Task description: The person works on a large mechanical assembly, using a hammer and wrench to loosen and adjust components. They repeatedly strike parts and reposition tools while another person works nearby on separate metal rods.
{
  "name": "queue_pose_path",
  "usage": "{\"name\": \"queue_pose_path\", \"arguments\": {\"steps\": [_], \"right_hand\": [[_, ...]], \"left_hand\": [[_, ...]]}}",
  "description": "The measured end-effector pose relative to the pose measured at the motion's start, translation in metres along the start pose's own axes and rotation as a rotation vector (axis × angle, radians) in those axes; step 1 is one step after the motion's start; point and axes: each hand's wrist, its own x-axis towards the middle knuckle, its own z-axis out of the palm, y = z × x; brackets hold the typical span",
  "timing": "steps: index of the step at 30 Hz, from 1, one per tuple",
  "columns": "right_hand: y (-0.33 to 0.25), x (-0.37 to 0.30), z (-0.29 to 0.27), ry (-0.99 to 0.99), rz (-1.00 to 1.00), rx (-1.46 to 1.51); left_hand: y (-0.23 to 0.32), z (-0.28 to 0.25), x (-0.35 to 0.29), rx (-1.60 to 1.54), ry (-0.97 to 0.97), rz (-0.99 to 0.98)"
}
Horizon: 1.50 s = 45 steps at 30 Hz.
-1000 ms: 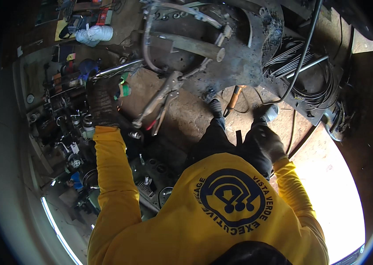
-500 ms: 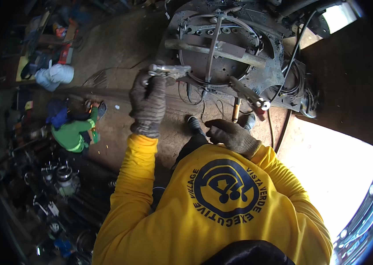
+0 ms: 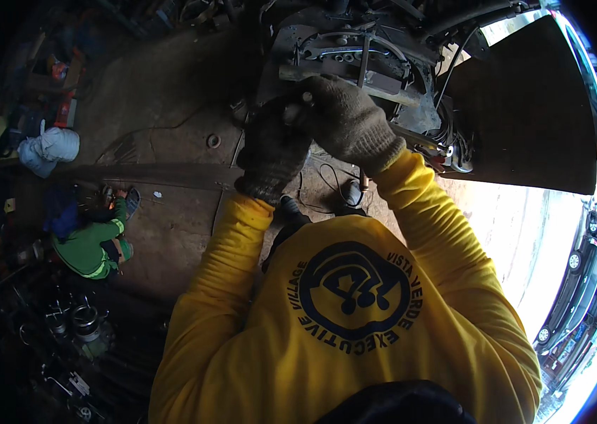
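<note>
My left hand (image 3: pixel 274 155), in a dark knitted work glove, is raised in front of the metal worktable (image 3: pixel 426 116), its fingers closed. Against it from the right comes my right hand (image 3: pixel 351 120), in a grey-brown glove, with curled fingers. The silver locking pliers that my left hand held in the earlier frame are hidden among the gloves. I cannot make out what the right fingers grip. Behind the hands, a round metal frame with a crossbar (image 3: pixel 365 63) lies on the table. A bar (image 3: pixel 298 73) lies across it, and a wrench (image 3: pixel 355 51) shows inside.
A co-worker in green (image 3: pixel 90 247) crouches on the floor at left. A small ring (image 3: pixel 214 140) lies on the brown floor. A large dark panel (image 3: pixel 524 106) stands at right, beside bright daylight and a parked car (image 3: pixel 574 290). Cables hang around the table.
My right hand has risen from near my waist to meet my left hand. The left hand has shifted right, and the locking pliers are now out of sight. The view has turned slightly.
</note>
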Motion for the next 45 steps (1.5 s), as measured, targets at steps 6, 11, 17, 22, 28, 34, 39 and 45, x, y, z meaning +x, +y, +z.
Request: {"name": "queue_pose_path", "arguments": {"steps": [6,11,17,22,28,34,39,45], "right_hand": [[0.001,0.004,-0.007,-0.080,0.029,0.028],[0.006,0.002,0.000,0.008,-0.092,-0.036],[0.011,0.004,0.006,0.011,-0.022,0.035],[0.018,0.011,-0.009,0.170,0.159,0.299],[-0.003,-0.008,-0.016,0.125,-0.276,0.299],[-0.023,-0.059,0.033,-0.248,-0.580,0.101],[-0.038,-0.077,0.033,-0.371,-0.521,-0.035],[-0.018,-0.093,0.028,-0.141,0.291,0.549]], "left_hand": [[-0.007,-0.002,0.001,0.056,0.009,0.083],[-0.020,-0.011,0.004,-0.051,-0.073,0.229],[-0.020,-0.018,0.002,-0.013,-0.090,0.220],[-0.026,-0.021,-0.016,-0.097,-0.069,0.182],[0.031,-0.024,-0.025,-0.444,-0.176,-0.167],[-0.026,-0.064,-0.066,-1.323,-0.195,-0.801],[-0.001,-0.046,-0.073,-0.919,-0.250,-0.822],[-0.006,-0.044,-0.056,-0.709,-0.094,-0.697]]}}
